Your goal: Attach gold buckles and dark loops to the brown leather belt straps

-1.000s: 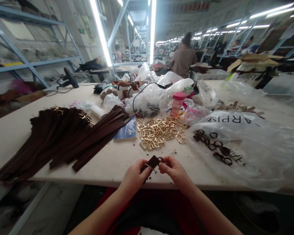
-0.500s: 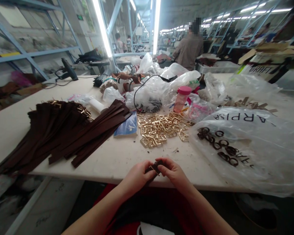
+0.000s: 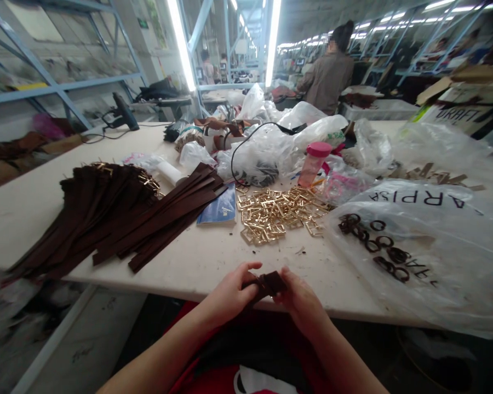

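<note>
While the left hand (image 3: pixel 232 291) grips a dark brown strap (image 3: pixel 273 283) between thumb and fingers, the right hand (image 3: pixel 299 298) grasps its other end at the fingertips, both hands close together at the near edge of a pale worktop (image 3: pixel 176 265). Just beyond them lies a loose heap of gold-coloured buckles (image 3: pixel 267 216), with a blue booklet (image 3: pixel 217 209) beside it on the left. Farther left, long brown strips (image 3: pixel 102 213) are fanned out in a thick pile. To the right, dark rings (image 3: pixel 384 242) lie on a clear plastic bag (image 3: pixel 468 268) with black lettering. Behind the buckles stands a pink-lidded bottle (image 3: pixel 313 164).
</note>
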Available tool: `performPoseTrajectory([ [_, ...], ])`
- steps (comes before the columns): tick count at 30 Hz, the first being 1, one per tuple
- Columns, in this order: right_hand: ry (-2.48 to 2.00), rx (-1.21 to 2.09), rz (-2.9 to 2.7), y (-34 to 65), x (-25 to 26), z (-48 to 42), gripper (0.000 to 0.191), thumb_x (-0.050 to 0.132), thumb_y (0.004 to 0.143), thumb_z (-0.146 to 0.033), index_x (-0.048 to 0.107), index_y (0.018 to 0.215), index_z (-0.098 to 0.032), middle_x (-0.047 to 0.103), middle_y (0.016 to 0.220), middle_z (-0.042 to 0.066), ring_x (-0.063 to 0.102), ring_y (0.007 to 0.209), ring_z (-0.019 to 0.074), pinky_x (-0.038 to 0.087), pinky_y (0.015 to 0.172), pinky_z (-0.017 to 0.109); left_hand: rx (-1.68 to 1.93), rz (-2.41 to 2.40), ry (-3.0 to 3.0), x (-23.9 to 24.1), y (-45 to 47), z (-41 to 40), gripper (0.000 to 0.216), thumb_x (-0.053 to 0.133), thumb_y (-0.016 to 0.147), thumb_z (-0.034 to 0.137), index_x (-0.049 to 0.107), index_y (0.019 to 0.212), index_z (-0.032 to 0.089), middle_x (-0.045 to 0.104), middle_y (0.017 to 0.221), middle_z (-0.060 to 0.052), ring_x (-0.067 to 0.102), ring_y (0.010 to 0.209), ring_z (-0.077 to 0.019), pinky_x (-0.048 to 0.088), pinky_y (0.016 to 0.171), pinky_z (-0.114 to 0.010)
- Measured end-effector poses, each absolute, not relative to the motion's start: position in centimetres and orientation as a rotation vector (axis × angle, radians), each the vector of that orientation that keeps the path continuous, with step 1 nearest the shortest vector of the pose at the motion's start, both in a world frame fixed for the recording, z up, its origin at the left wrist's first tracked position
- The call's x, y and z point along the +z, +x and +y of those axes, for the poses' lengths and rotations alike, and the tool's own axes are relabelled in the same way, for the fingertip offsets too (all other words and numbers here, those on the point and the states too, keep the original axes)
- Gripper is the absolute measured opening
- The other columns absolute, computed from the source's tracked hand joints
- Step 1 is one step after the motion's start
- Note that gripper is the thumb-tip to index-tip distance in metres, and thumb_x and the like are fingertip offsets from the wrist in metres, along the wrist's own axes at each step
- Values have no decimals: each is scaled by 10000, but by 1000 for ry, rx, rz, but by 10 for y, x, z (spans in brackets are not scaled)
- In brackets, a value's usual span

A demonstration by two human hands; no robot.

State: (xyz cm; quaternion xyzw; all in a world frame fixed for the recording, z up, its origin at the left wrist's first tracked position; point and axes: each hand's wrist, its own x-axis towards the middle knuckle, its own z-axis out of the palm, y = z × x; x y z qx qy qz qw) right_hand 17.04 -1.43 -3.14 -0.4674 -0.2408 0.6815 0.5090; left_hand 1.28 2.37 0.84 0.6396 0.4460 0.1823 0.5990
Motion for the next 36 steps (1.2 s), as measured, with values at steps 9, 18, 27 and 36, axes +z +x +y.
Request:
performPoseTrajectory([
  [9,-1020,2042,-292,154,-33,-36,323,699,638,-398,582,846,-179,507,620,-32,406,497,63,298,451,177,461,1064,1603,21,8,7,372,435,813,190,456,1184,211,638,922,-15,577,849,-142,418,796,-258],
  [18,-907,1998,-357,153,-18,-50,255,694,678,-366,559,761,-166,468,634,-37,373,531,49,288,473,161,116,1126,1736,17,-5,9,277,494,770,386,625,880,168,661,850,-20,575,781,-180,411,674,-258],
  [27,-1430,1240,-1122,156,-32,-46,335,614,706,-411,382,592,-198,330,553,-59,296,519,86,241,476,228,138,981,1223,34,-8,1,262,479,738,259,578,951,142,619,802,-11,542,698,-136,407,614,-226],
  [36,-1013,1629,-538,145,-33,-51,302,630,695,-437,450,808,-222,472,682,-43,442,568,99,367,505,221,169,959,1181,18,-6,1,210,507,775,312,547,906,153,598,748,7,521,639,-106,385,570,-206],
])
